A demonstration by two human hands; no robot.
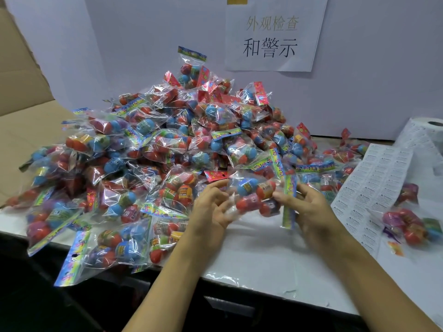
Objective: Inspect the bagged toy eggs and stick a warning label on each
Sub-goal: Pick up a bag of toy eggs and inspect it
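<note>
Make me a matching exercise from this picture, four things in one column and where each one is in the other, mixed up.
Things:
1. label sheet
2. paper sign
3. cardboard box flap
4. held bag of eggs

Places:
A. on the back wall
B. between the two hands
C. far left
D. on the table at right

Pairs: 1-D, 2-A, 3-C, 4-B

Clear bag of red and blue toy eggs, sideways above the white table.
</note>
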